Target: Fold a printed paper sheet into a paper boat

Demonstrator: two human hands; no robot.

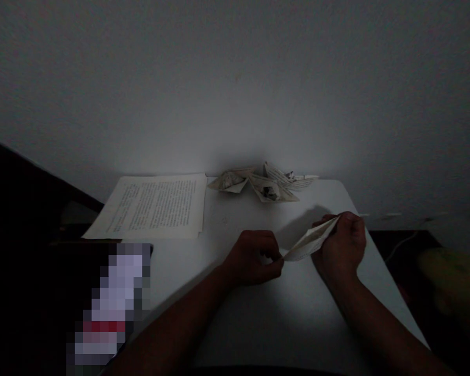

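Observation:
Between my two hands, above the white table, is a folded paper boat [312, 242], long and narrow with pointed ends. My left hand [256, 258] pinches its near left tip between thumb and fingers. At the other end, my right hand [343, 244] has its fingers closed around the far right tip. Behind my hands, against the wall, several folded paper boats made of printed paper stand close together: one on the left [232, 181], one in the middle [272, 189] and one at the back right [293, 178].
A stack of printed sheets [152, 206] lies at the table's back left corner. Below it, a blurred-out pixelated object [113, 303] is at the left edge. The table [227, 219] meets a grey wall [235, 94]. A yellowish shape [454, 282] is at the right, beyond the table.

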